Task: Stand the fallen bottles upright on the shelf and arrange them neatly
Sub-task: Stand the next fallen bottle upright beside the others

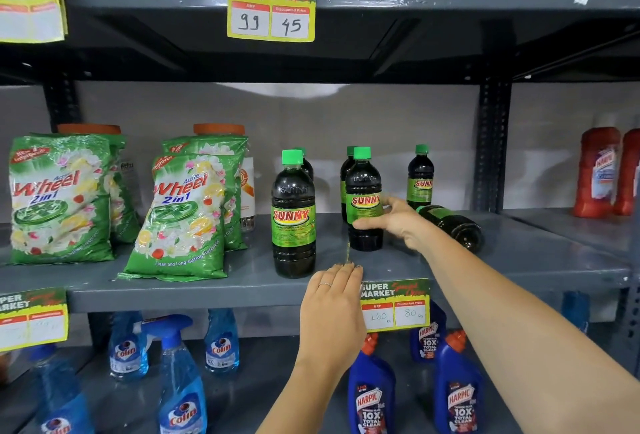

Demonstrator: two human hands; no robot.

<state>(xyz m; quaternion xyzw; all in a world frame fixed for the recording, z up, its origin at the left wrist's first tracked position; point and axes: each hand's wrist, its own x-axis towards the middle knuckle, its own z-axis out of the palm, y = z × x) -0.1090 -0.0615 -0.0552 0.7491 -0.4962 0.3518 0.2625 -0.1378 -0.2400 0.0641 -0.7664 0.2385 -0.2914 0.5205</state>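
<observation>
Head | right grip (394,222) seemingly touching upright bottle (364,198) | fallen bottle (453,224) behind

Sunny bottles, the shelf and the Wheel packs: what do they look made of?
Sunny bottles: probably clear glossy plastic, since dark liquid shows through and highlights glint on the ribbed shoulders; caps look like green plastic.
Shelf: apparently grey-painted metal, with perforated uprights and a thin folded front edge.
Wheel packs: thin shiny plastic film, crinkled and reflecting light.
</observation>
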